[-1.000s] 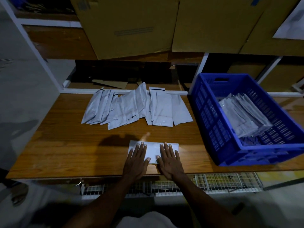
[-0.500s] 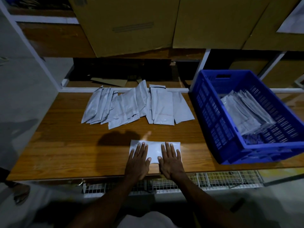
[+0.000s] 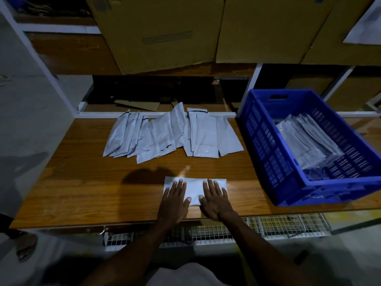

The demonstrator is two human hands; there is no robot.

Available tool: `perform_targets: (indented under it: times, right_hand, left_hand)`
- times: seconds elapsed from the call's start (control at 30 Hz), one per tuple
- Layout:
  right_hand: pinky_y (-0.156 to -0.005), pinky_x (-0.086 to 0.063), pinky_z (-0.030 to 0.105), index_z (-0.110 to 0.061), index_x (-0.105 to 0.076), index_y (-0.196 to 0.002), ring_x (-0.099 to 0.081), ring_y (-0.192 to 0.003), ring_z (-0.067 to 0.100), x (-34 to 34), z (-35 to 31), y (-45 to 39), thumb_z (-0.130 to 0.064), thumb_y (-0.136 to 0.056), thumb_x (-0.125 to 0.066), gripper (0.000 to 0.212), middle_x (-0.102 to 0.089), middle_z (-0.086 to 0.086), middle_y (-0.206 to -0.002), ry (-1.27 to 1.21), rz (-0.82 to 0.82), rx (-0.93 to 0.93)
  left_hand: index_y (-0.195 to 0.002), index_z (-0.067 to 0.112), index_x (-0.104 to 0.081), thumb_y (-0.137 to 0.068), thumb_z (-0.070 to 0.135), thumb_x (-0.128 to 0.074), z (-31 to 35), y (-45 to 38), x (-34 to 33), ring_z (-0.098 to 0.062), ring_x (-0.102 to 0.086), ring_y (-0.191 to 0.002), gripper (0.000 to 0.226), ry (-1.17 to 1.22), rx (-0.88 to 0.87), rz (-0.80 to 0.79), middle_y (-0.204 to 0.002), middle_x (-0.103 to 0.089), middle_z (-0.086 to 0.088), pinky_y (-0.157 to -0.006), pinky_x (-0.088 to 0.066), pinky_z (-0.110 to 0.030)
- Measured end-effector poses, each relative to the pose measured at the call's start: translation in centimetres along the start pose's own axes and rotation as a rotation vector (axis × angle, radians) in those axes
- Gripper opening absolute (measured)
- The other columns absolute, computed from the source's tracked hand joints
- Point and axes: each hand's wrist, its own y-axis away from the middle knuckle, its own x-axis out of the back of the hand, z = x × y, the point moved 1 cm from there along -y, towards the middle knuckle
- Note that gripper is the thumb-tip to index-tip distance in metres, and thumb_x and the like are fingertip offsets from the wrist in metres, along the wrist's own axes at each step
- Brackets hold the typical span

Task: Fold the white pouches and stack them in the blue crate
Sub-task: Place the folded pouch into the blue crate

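While both palms lie flat w/ fingers straight, left hand (image 3: 174, 203) and right hand (image 3: 215, 201) press side by side, thumbs nearly meeting, on one folded white pouch (image 3: 194, 189) at near edge of wooden table (image 3: 82, 193). Unfolded pouches (image 3: 171, 133) lie fanned and overlapping at table's far edge, well apart from hands. Blue crate (image 3: 268, 153) sits on table's right end w/ a stack of pouches (image 3: 305, 141) inside; cardboard boxes (image 3: 160, 32) on shelf above.
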Motion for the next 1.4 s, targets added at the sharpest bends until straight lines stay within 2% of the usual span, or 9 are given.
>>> perform_targets:
  times: [0.17, 0.33, 0.57, 0.73, 0.9, 1.0, 1.17, 1.27, 1.4]
  right_hand:
    - [-0.109, -0.036, 0.046, -0.018, -0.036, -0.149, -0.031, -0.143, 0.034, 3.3, 0.5, -0.4, -0.040, -0.099, -0.033, 0.054, -0.024, 0.011, -0.161, -0.016, 0.112, 0.041]
    - [-0.110, -0.031, 0.049, -0.023, -0.028, -0.154, -0.026, -0.143, 0.031, 5.4, 0.8, -1.3, -0.031, -0.098, -0.048, 0.060, -0.030, 0.008, -0.158, 0.046, 0.070, 0.040]
    - [-0.103, -0.038, 0.041, -0.025, -0.048, -0.141, -0.045, -0.127, 0.030, 6.6, 0.7, -2.1, -0.039, -0.077, -0.078, 0.072, -0.050, 0.005, -0.139, 0.076, 0.090, 0.023]
    - [-0.082, -0.045, 0.034, -0.023, -0.067, -0.115, -0.057, -0.107, 0.028, 8.1, 0.0, -1.7, -0.032, -0.076, -0.080, 0.043, -0.061, 0.005, -0.116, 0.142, 0.214, 0.069]
    - [-0.084, -0.052, 0.038, -0.024, -0.059, -0.120, -0.061, -0.099, 0.023, 9.7, -0.8, -1.1, -0.030, -0.080, -0.077, 0.045, -0.064, 0.002, -0.110, 0.129, 0.332, 0.107]
    - [-0.088, -0.050, 0.041, -0.023, -0.046, -0.125, -0.064, -0.100, 0.024, 10.1, -0.8, -0.6, -0.028, -0.090, -0.065, 0.040, -0.066, 0.003, -0.112, 0.118, 0.372, 0.097]
    - [-0.115, -0.029, 0.052, -0.015, -0.029, -0.154, -0.039, -0.139, 0.039, 9.5, -1.1, 0.5, -0.019, -0.094, -0.059, 0.067, -0.042, 0.013, -0.153, 0.229, 0.417, 0.070]
    - [-0.111, -0.037, 0.053, -0.010, -0.038, -0.151, -0.045, -0.135, 0.043, 9.1, -1.2, 1.3, -0.008, -0.087, -0.059, 0.067, -0.045, 0.016, -0.150, 0.281, 0.473, 0.041]
    - [-0.103, -0.045, 0.052, -0.009, -0.049, -0.144, -0.054, -0.126, 0.041, 9.5, -0.8, 2.0, -0.007, -0.079, -0.069, 0.068, -0.055, 0.015, -0.142, 0.283, 0.519, 0.016]
  left_hand:
    - [-0.156, 0.021, -0.026, -0.091, 0.018, -0.054, -0.2, -1.2, 3.1, -0.019, -0.020, -0.149, 0.071, 0.030, -0.015, -0.010, -0.164, -0.021, 0.001, -0.119, -0.018, -0.037]
    - [-0.158, 0.023, -0.020, -0.087, 0.010, -0.063, -0.1, -2.7, 5.5, -0.024, -0.032, -0.142, 0.084, 0.009, -0.063, 0.009, -0.162, -0.026, 0.000, -0.115, -0.025, -0.040]
    - [-0.153, 0.024, -0.032, -0.086, 0.023, -0.070, 0.0, -4.3, 6.2, -0.023, -0.033, -0.142, 0.077, -0.122, -0.091, -0.030, -0.154, -0.037, -0.001, -0.113, -0.023, -0.046]
    - [-0.142, 0.024, -0.047, -0.082, 0.028, -0.075, 0.5, -5.3, 7.5, -0.024, -0.045, -0.131, 0.066, -0.181, -0.162, 0.098, -0.137, -0.057, 0.000, -0.113, -0.024, -0.046]
    - [-0.106, 0.027, -0.069, -0.087, 0.023, -0.067, 1.1, -5.7, 8.8, -0.021, -0.060, -0.103, 0.019, -0.157, -0.255, 0.317, -0.102, -0.069, 0.003, -0.097, -0.033, -0.040]
    - [-0.091, 0.021, -0.073, -0.081, 0.012, -0.073, 0.9, -5.8, 9.2, -0.025, -0.061, -0.090, 0.014, -0.130, -0.366, 0.463, -0.090, -0.067, -0.005, -0.085, -0.045, -0.040]
    - [-0.125, 0.005, -0.067, -0.086, 0.001, -0.052, 0.2, -6.3, 8.8, -0.035, -0.060, -0.121, 0.042, -0.051, -0.448, 0.550, -0.128, -0.065, -0.019, -0.103, -0.048, -0.052]
    - [-0.126, 0.000, -0.065, -0.086, 0.001, -0.042, 0.3, -5.8, 9.1, -0.034, -0.063, -0.118, 0.047, -0.040, -0.514, 0.562, -0.125, -0.066, -0.020, -0.102, -0.050, -0.051]
    - [-0.127, 0.001, -0.066, -0.077, -0.003, -0.059, 0.7, -6.6, 10.0, -0.032, -0.065, -0.116, 0.050, -0.066, -0.553, 0.527, -0.125, -0.067, -0.018, -0.100, -0.051, -0.050]
